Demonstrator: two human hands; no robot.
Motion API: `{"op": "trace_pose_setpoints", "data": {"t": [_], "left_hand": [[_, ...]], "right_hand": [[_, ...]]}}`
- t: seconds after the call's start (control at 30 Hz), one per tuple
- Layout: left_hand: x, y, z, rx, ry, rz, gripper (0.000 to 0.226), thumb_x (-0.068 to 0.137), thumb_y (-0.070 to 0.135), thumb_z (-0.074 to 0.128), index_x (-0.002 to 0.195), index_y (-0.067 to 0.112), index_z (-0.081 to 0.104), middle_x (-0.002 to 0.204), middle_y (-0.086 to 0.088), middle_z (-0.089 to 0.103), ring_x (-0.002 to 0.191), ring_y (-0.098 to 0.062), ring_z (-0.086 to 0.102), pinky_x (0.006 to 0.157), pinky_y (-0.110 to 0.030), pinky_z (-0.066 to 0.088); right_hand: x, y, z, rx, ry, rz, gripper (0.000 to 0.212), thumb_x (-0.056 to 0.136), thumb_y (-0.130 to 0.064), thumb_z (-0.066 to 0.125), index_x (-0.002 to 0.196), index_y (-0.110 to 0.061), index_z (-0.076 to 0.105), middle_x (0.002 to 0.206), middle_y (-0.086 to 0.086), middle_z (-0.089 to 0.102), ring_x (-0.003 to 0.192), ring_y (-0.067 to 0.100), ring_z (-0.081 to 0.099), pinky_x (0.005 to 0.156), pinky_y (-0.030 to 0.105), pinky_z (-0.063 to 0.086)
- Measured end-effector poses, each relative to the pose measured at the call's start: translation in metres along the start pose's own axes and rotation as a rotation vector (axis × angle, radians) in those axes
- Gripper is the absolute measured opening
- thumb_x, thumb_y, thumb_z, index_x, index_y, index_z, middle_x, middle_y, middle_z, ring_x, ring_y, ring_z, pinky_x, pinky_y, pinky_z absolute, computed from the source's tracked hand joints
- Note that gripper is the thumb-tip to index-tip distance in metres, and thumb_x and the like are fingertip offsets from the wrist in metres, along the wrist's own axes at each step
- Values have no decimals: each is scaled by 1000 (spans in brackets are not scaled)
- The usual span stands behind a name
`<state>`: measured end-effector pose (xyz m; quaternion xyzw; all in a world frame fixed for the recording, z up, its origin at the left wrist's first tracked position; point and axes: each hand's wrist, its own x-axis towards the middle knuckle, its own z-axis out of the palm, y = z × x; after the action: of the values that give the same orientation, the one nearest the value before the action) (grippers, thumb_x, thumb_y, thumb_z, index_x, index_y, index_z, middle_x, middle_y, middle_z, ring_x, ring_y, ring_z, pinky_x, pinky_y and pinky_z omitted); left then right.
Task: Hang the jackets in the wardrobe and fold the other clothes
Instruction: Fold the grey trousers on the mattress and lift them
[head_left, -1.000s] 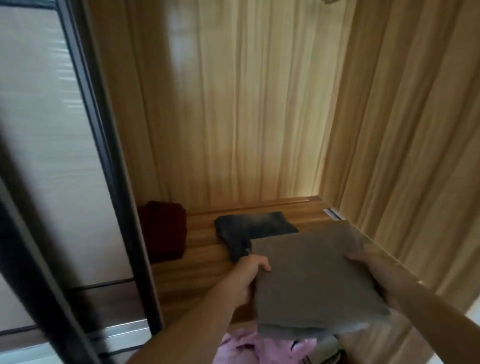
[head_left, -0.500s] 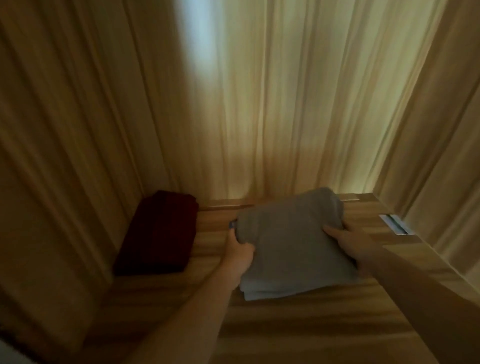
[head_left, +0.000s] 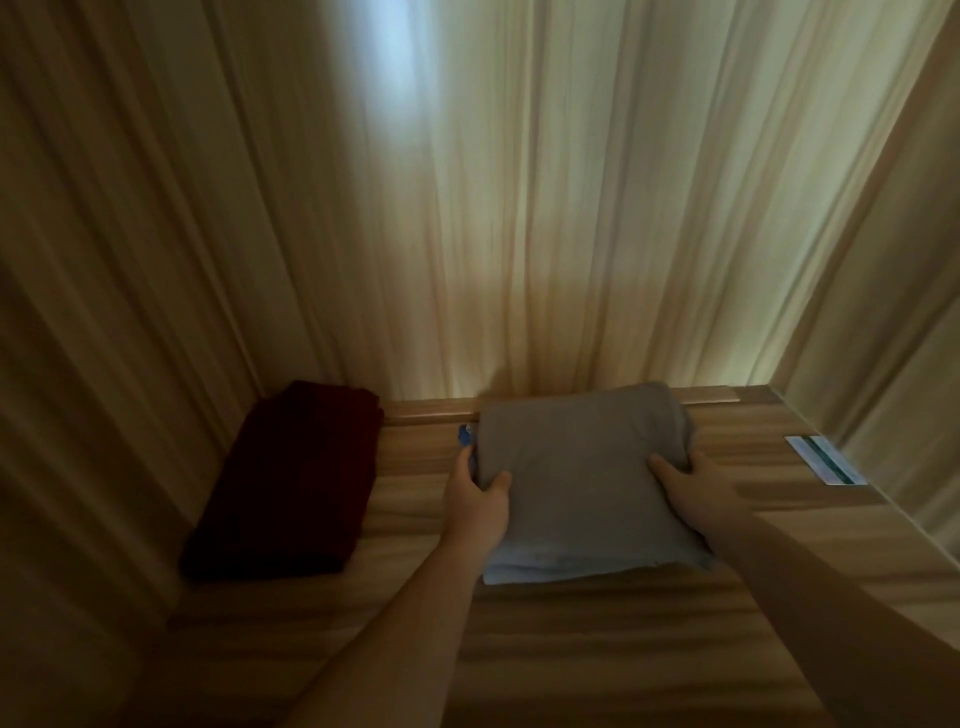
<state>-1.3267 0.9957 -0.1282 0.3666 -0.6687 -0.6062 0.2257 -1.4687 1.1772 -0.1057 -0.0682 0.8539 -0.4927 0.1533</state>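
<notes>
**Folded Garment Set Down on Wardrobe Shelf**

The grey folded garment (head_left: 582, 478), carried in the air a second ago, is now laid on the shelf (head_left: 597, 654), over a darker item. It is gripped at both edges by the left hand (head_left: 475, 501) and right hand (head_left: 693, 491). Release is judged due. A maroon folded garment (head_left: 291, 483) lies well apart.

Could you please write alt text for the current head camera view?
Both hands, left hand and right hand, hold a folded grey garment on a wooden shelf. A folded dark red garment lies to its left.
</notes>
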Motion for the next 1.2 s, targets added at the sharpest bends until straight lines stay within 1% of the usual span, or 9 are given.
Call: {"op": "trace_pose_setpoints", "data": {"t": [0.2,0.37,0.47,0.53,0.6,0.73,0.87,1.03,1.2], "left_hand": [[-10,-3,0,41,-29,-21,55,96,24,59,146,26,36,140,2,51,123,-19,52,105,-44,45],[-15,5,-3,89,-54,10,51,96,19,58,143,22,39,136,-2,54,118,-17,53,101,-35,45],[-19,16,-5,357,11,182,64,93,14,58,149,23,29,144,-2,44,126,-20,48,104,-34,41],[-28,23,-6,597,2,297,71,92,15,57,152,26,22,150,-2,32,131,-23,42,107,-41,40],[-39,33,-6,785,-63,391,69,91,18,55,152,27,24,152,-1,29,134,-24,37,107,-41,39],[-71,58,-6,918,-144,605,62,88,33,55,147,34,34,146,8,41,132,-18,38,107,-37,37],[-111,75,-9,952,-156,725,58,86,42,54,142,39,38,143,13,44,132,-15,39,107,-40,34],[-151,88,-25,1022,-250,779,52,86,51,50,137,40,45,139,13,47,128,-15,41,104,-41,34],[-185,94,-23,975,-377,870,50,89,50,51,137,36,46,138,11,48,127,-16,43,104,-40,36]], "right_hand": [[-7,13,-5,-1,-11,66,53,96,-35,57,137,-3,47,134,19,55,121,38,52,96,41,43],[-15,7,-11,4,-6,75,54,94,-38,58,135,-4,50,131,18,57,117,38,54,86,38,44],[-26,-1,-16,-154,26,18,51,93,-40,59,128,-4,53,121,17,60,103,32,57,79,34,41],[-40,-1,-23,-331,39,-88,38,92,-39,57,112,-7,57,99,9,63,81,18,55,71,30,39],[-58,0,-34,-470,44,-207,26,93,-39,56,102,-14,53,87,-1,58,72,8,51,63,24,37],[-102,-10,-69,-749,49,-419,29,97,-32,51,120,-15,54,115,3,61,100,14,56,85,26,44],[-151,-16,-107,-849,268,-534,33,89,-53,49,109,-27,51,111,-7,57,105,15,55,85,30,46],[-210,-9,-133,-898,283,-464,60,88,-57,48,140,-29,37,142,-5,46,127,19,46,100,34,38],[-288,17,-156,-922,363,-275,66,86,-60,47,142,-30,33,138,-4,49,124,22,49,99,39,40]]}}
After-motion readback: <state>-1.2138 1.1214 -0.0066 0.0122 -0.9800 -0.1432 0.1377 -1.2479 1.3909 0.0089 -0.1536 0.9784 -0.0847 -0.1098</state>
